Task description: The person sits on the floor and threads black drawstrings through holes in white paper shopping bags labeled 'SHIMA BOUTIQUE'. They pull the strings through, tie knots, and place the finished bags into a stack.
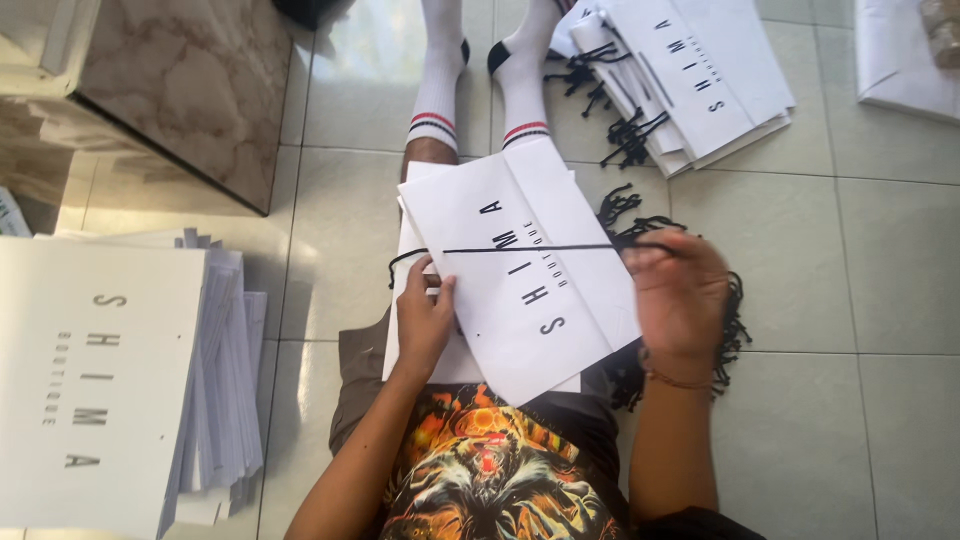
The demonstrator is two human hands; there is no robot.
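Left hand pinches cord at centre-frame bag; right hand grips other end closed—keep it taut while threading.

Flat paper bag centre frame, on lap. Left hand at bag's left edge; right hand at right edge, cord stretched across bag between them. Cord pile right of right hand. Bag stack lower left; second stack upper right, beside feet.

free: bare floor tiles right | blocked: bag stack left, finished bags ahead, cord pile by right knee
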